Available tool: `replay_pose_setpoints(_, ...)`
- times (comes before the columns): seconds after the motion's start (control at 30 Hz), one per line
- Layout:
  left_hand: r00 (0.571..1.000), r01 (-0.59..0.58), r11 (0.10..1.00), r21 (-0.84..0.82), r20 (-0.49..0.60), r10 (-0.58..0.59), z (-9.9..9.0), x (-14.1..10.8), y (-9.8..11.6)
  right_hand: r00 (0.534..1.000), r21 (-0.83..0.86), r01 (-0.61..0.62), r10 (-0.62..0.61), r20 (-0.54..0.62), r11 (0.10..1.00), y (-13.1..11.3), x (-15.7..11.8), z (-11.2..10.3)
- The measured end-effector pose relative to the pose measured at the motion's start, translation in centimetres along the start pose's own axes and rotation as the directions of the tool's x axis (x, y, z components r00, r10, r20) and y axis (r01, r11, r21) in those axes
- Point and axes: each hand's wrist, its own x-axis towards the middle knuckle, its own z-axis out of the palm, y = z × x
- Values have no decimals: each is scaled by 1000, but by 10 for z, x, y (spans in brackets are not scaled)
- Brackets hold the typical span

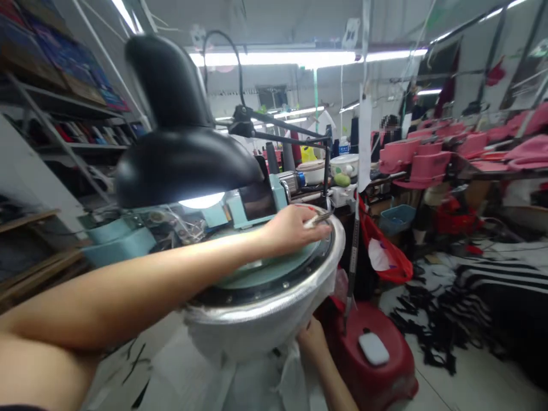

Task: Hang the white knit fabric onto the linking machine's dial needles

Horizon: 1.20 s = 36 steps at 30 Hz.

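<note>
Left hand (293, 229) is laid across the top of the round machine (286, 285), a slim metal-tipped tool (322, 218) being clamped in its fingers near the machine's far right rim. Below that rim the right hand (314, 338) is held, well apart from the other; whether anything is gripped there cannot be told (its fingertips are partly hidden). White cloth (257, 334) is draped beneath the machine's rim, a black lamp (184, 162) is hung above its left side, and a red stool (385, 374) is placed to its lower right.
</note>
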Motion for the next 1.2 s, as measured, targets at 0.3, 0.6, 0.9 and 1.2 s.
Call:
replay_pose_setpoints(0.3,974,199,951,235,55,-218,-1,-62,14,853,-128,-230,136,-505,965,18,-86,-58)
replay_pose_setpoints(0.6,937,-30,999,-25,-348,19,-16,-138,30,898,-309,-290,146,-416,906,17,-205,-15)
replay_pose_setpoints(0.9,882,467,882,62,26,-470,161,-411,-55,967,-466,122,0,254,876,-19,-248,92)
replay_pose_setpoints(1.2,970,167,981,-95,-160,-181,141,-417,-46,909,-550,316,-80,410,773,-122,-232,100)
